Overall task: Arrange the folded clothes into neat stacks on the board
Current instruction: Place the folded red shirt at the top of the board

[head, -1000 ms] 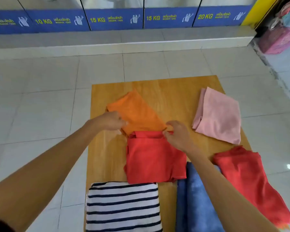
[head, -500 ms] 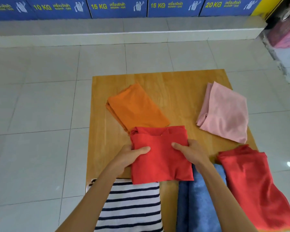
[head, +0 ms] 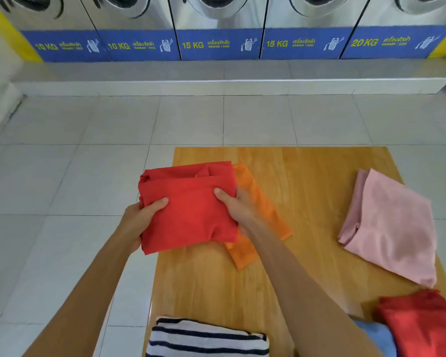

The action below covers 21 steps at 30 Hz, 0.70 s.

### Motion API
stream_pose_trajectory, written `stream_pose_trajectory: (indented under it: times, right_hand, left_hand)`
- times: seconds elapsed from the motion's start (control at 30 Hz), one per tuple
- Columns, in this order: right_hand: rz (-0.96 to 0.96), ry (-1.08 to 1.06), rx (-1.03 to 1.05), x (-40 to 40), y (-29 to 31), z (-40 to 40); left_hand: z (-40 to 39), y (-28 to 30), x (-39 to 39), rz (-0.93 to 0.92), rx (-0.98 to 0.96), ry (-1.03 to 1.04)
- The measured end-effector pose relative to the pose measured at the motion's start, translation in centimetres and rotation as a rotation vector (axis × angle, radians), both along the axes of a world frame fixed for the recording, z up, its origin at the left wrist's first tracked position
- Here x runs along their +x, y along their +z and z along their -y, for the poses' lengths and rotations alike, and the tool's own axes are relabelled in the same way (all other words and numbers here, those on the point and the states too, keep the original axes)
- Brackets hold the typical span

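A folded red garment (head: 188, 204) is held up above the left part of the wooden board (head: 307, 176). My left hand (head: 139, 217) grips its left edge and my right hand (head: 234, 204) grips its right edge, thumbs on top. Under it lies a folded orange garment (head: 260, 210), partly hidden. A folded pink garment (head: 389, 228) lies at the board's right. A striped black-and-white garment (head: 206, 338) sits at the near edge. Another red garment (head: 422, 323) overlaps a blue one (head: 376, 336) at the near right.
The board lies on a pale tiled floor (head: 75, 176). A row of washing machines with blue labelled panels (head: 216, 45) stands on a low step (head: 216, 81) at the back. Bare wood shows in the board's middle and far end.
Both hands left the orange garment, took hold of the red one by its sides and lifted it off the board, up and to the left over the orange garment.
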State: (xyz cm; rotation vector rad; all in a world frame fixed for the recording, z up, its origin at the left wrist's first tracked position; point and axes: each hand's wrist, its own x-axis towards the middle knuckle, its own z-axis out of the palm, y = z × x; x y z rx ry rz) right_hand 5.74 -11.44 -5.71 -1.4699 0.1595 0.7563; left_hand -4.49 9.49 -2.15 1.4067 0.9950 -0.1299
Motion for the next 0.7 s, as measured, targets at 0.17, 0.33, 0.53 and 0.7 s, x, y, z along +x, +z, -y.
stream_pose_trajectory:
  times: [0.17, 0.33, 0.53, 0.7]
  right_hand:
    - [-0.073, -0.109, -0.048, 1.1, -2.9, 1.0]
    - [-0.065, -0.196, -0.151, 2.2, -3.4, 7.9]
    - [-0.052, -0.182, -0.179, 4.9, -1.6, 10.1]
    - [0.045, -0.119, -0.11, 9.1, 0.0, 3.1]
  left_hand:
    - [-0.1, -2.7, 2.0, -0.026, -0.017, -0.136]
    - [4.5, -4.5, 5.1, -0.009, -0.052, -0.286]
    - [5.5, -4.2, 6.7, 0.054, -0.072, -0.339]
    - [-0.1, -3.2, 8.5, 0.138, -0.029, -0.124]
